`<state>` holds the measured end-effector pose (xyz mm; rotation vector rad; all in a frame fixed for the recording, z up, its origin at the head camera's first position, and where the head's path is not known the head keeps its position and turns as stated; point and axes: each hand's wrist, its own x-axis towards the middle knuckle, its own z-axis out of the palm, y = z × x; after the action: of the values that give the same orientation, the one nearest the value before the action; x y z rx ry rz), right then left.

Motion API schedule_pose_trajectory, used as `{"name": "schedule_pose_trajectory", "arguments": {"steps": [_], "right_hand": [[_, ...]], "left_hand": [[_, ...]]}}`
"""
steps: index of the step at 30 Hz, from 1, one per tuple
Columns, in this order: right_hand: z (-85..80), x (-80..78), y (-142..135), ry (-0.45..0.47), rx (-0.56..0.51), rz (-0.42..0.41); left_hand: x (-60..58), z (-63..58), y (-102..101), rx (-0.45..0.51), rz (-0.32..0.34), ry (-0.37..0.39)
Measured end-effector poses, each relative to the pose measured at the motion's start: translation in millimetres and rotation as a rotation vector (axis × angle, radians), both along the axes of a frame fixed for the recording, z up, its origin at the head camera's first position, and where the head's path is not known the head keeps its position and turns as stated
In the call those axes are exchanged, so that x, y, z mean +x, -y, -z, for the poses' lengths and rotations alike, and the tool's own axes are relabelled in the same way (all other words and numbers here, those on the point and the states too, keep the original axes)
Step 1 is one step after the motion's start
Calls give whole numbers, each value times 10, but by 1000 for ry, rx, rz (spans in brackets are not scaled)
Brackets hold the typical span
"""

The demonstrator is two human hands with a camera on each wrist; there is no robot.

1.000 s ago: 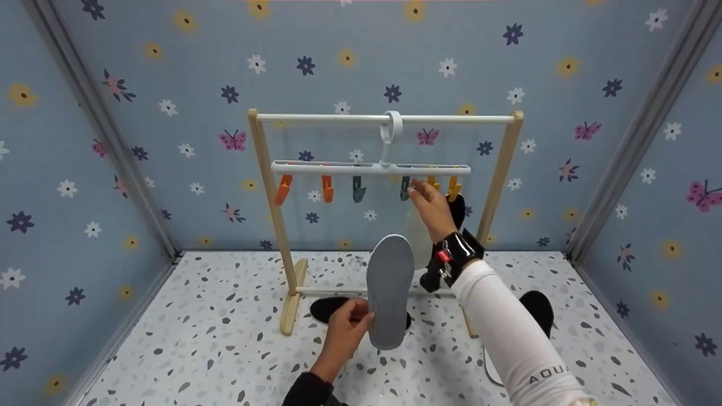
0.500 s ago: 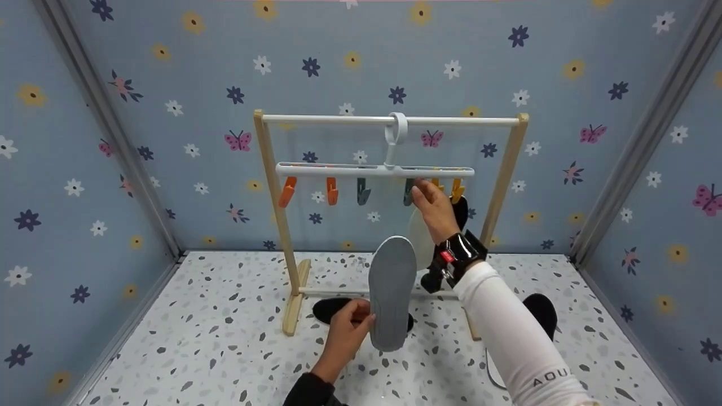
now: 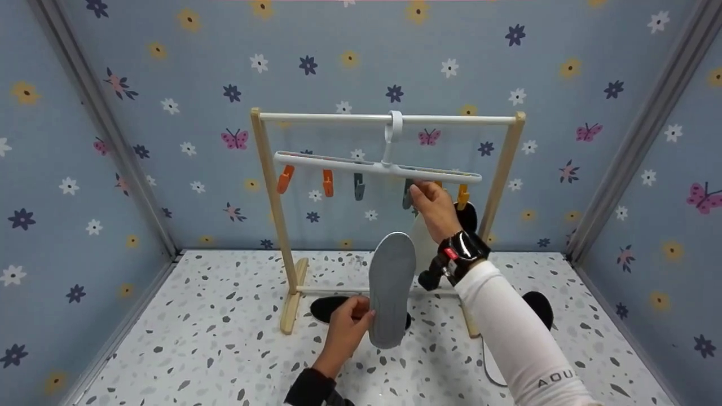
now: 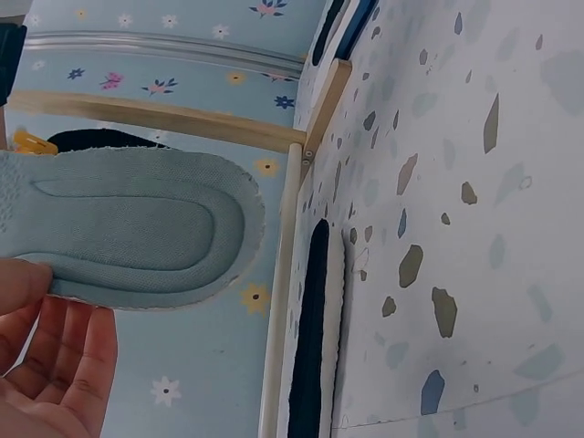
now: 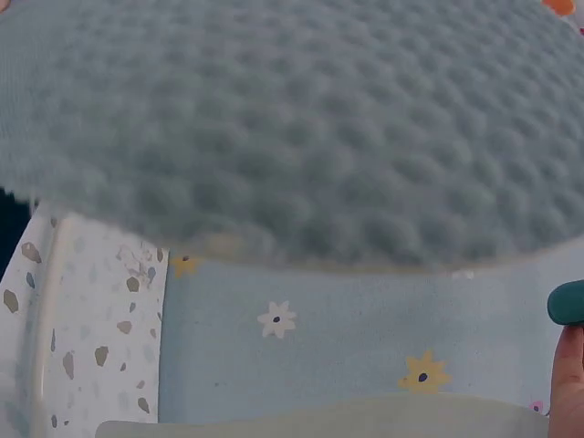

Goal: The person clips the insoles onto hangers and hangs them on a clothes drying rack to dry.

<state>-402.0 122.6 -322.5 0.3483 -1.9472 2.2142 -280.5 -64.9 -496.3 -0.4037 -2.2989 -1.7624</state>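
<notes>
Two wooden uprights and a white top bar make up the drying rack (image 3: 265, 186), which is stood on the speckled floor (image 3: 186, 338) against the flowered blue wall (image 3: 169, 67). A white clip hanger (image 3: 361, 166) is hooked over the top bar and is tilted, its right end lower than its left. Coloured clips are hung along it: two orange, two teal and a yellow clip (image 3: 462, 197) near the right end. A grey insole (image 3: 390, 287) is held upright in front of the rack, gripped at its lower edge by the left hand (image 3: 345, 332), whose fingers and thumb are curled round it. A pale insole (image 3: 420, 239) is seen hanging behind the right wrist, largely hidden by it. A black insole (image 3: 330, 309) is laid flat on the floor at the foot of the rack, and another black one (image 3: 538, 307) is laid further right. The right hand (image 3: 431, 206) is raised to the hanger, its fingertips pinching a teal clip (image 3: 407, 194) just under the bar.
</notes>
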Motion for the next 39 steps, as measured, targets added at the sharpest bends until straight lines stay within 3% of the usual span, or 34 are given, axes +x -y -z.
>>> {"name": "schedule_pose_trajectory", "arguments": {"steps": [3, 5, 10, 12, 18, 22, 39], "right_hand": [[-6, 6, -2, 7, 15, 23], [-7, 4, -3, 5, 11, 31], [-33, 24, 4, 19, -2, 37], [-46, 26, 13, 19, -21, 36], [-59, -5, 26, 16, -101, 42], [-63, -7, 23, 32, -92, 55], [-111, -10, 67, 112, -148, 78]], "left_hand": [[-3, -11, 7, -20, 2, -17], [52, -121, -1, -25, 1, -23], [20, -159, -2, -40, -12, -4], [-55, -83, 12, -47, -12, -12], [-98, -165, 21, -64, -21, -53], [-125, -204, 15, -102, -62, -55], [-251, -232, -5, -122, -93, -64]]}}
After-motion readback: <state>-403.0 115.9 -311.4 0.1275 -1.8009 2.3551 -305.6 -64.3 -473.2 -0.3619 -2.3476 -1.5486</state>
